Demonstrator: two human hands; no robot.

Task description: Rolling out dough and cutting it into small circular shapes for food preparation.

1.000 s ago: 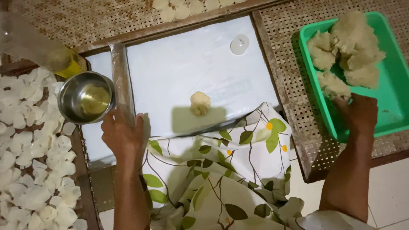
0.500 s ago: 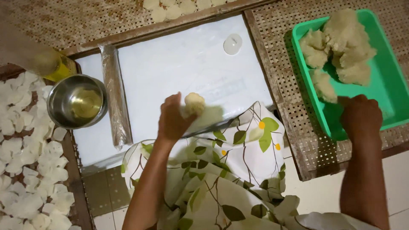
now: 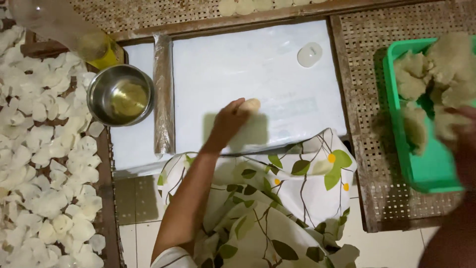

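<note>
Dough ball [image 3: 250, 105] sits on the white sheet [image 3: 277, 74], right of the steel bowl [image 3: 120, 95] and rolling pin [image 3: 163, 94]; my left hand [image 3: 229, 121] cups it, fingers closed loosely. I'd press evenly, palm flat. My right hand [image 3: 463, 131] blurs by the green tray [image 3: 429, 168]; its grip I cannot tell.

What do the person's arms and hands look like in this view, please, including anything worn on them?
Both hands are bare, with no gloves, rings or watch showing. The left hand leads to a bare forearm with a pale striped sleeve edge near the elbow. The right hand is motion-blurred; no sleeve shows.
</note>
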